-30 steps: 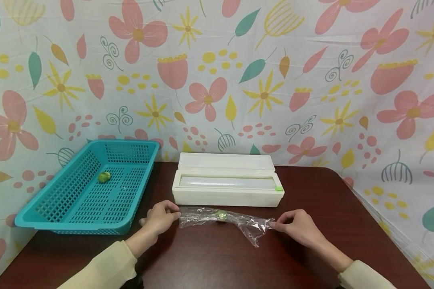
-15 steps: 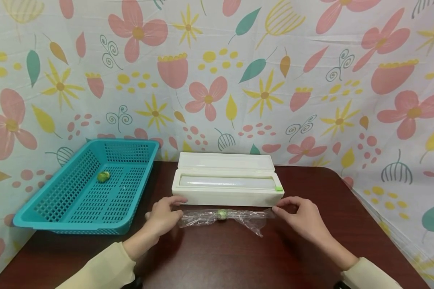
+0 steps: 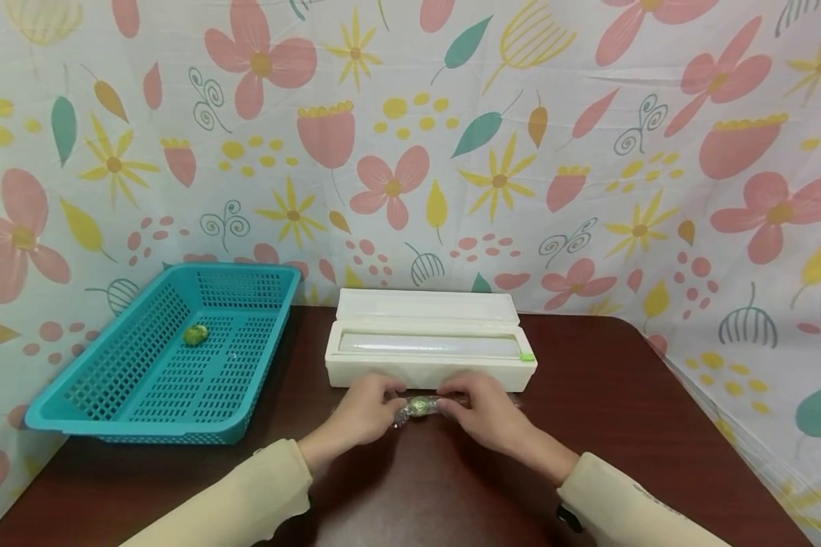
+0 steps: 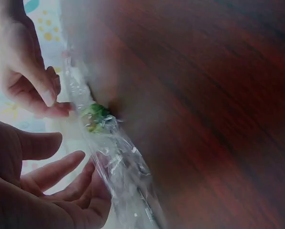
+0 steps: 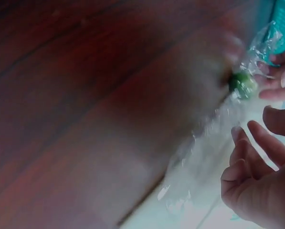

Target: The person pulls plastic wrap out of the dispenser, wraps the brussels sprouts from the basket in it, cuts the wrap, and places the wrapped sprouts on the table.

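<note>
A small round green vegetable [image 3: 419, 406], which looks like a Brussels sprout, lies wrapped in clear plastic film [image 4: 125, 167] on the dark table. My left hand [image 3: 364, 410] is just left of it. In the left wrist view its thumb and fingers are spread apart, with the lower fingers against the film. My right hand [image 3: 486, 410] lies close on the sprout's other side. The right wrist view has its thumb and index finger apart, beside the film and pinching nothing. Loose film tails stretch out under both hands, partly hidden by them.
Directly behind the hands stands a white cling film box [image 3: 431, 372], lid raised, a roll inside and a green tab at its right end. At left, a teal perforated basket [image 3: 267, 372] contains another green sprout [image 3: 195, 335]. A flowered cloth hangs behind the table [image 3: 588, 357].
Both hands have left the ends of the film and come inward, one to each side of the wrapped sprout. The basket and the box have stayed put.
</note>
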Tool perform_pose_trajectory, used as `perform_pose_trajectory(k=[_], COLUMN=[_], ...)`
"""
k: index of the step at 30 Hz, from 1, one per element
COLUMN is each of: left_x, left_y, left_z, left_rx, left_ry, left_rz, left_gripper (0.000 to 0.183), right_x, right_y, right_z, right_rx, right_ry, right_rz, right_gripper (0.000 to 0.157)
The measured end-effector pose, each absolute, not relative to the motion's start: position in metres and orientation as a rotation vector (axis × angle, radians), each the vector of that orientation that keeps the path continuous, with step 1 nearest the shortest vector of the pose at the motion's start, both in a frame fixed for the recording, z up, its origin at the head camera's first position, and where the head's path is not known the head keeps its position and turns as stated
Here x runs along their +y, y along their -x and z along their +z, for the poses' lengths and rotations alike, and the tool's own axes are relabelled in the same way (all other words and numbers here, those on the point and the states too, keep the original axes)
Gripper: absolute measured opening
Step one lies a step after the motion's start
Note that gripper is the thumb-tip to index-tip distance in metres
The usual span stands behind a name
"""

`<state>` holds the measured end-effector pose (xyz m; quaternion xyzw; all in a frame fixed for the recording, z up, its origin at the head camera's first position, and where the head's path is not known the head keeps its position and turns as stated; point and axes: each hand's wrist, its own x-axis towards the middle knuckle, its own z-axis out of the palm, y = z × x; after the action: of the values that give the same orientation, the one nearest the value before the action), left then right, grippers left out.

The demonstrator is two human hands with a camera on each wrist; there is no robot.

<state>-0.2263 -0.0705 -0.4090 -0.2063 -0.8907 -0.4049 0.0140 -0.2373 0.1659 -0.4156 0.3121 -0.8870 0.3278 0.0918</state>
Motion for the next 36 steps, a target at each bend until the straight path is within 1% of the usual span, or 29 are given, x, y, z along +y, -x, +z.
perform_pose_trajectory(k=[4, 7, 12, 20, 28, 36], left_x=[-0.068, -0.069, -0.068, -0.065, -0.066, -0.067], left_y=[0.233, 0.235, 0.236, 0.237, 0.243, 0.246], left_z=[-0.417, -0.42, -0.424, -0.426, -0.427, -0.43], left_rx=[-2.796, -2.8, -2.814, -2.854, -2.85, -2.846], left_ry=[0.627, 0.619, 0.626, 0.62, 0.685, 0.773], left_rz=[-1.298, -1.306, -1.319, -1.296, -1.154, -1.161], left_gripper=[0.026, 0.024, 0.017, 0.012, 0.009, 0.008], right_x=[0.16, 0.158, 0.158, 0.159, 0.159, 0.156], right_y=[0.241, 0.241, 0.238, 0.237, 0.24, 0.244], right_z=[-0.425, -0.428, -0.429, -0.43, -0.431, -0.429], right_rx=[-2.645, -2.699, -2.8, -2.827, -2.827, -2.818], right_ry=[-0.914, -0.911, -0.883, -0.883, -0.88, -0.903], right_rz=[1.017, 1.079, 1.139, 1.118, 1.161, 1.157], right_gripper=[0.01, 0.015, 0.023, 0.017, 0.013, 0.006])
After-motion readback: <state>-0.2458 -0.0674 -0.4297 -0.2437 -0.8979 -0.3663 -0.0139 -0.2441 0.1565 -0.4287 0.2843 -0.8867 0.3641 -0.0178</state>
